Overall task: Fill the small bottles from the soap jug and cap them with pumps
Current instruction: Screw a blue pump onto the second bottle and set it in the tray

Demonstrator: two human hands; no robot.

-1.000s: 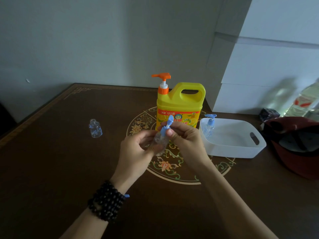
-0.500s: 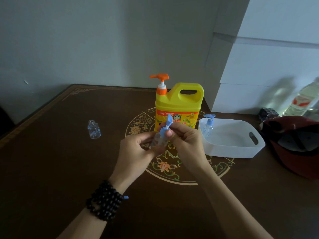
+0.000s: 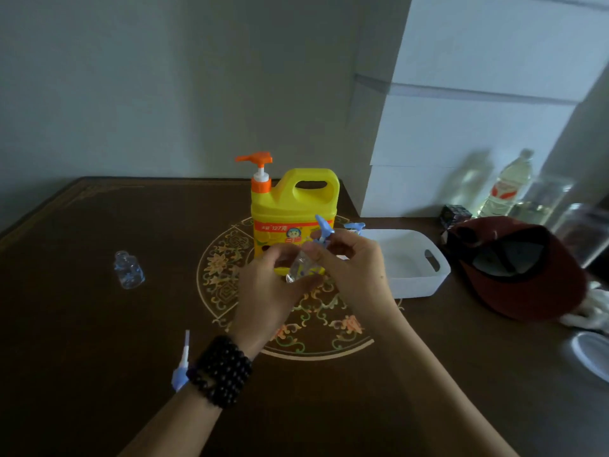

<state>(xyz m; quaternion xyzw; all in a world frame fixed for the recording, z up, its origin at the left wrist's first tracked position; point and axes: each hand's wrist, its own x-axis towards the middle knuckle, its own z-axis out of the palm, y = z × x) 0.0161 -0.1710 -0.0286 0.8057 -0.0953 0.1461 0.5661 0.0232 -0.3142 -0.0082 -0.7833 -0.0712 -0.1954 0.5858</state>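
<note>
Head camera, looking down over a dark wooden table (image 3: 82,324) with a round floral inlay at its centre. Both hands meet above the inlay, just in front of a yellow soap jug (image 3: 293,219) with an orange pump, which stands upright at the back of the table. The left hand (image 3: 267,288), with a black bead bracelet (image 3: 224,371) at the wrist, curls its fingers around a small clear bottle (image 3: 301,268), held tilted. The right hand (image 3: 349,262) pinches the collar of a blue pump (image 3: 323,230) seated in the bottle's neck, its nozzle pointing up and away.

Just right of the hands sits a white plastic basket (image 3: 428,275); the blue top of another pump bottle (image 3: 354,226) shows inside it behind the right hand. Well apart to the left, an uncapped small bottle (image 3: 129,269) stands upright on the table. A loose blue pump with its white tube (image 3: 182,367) lies near the left wrist. A dark red cap (image 3: 534,291) lies at the far right.

The step in hand appears to be screwing the pump onto the held bottle. How far it is threaded cannot be told. The next move likely calls for turning the collar until snug while the left hand keeps the bottle from slipping, then setting it in the basket. The uncapped bottle and loose pump look like the remaining pair.
</note>
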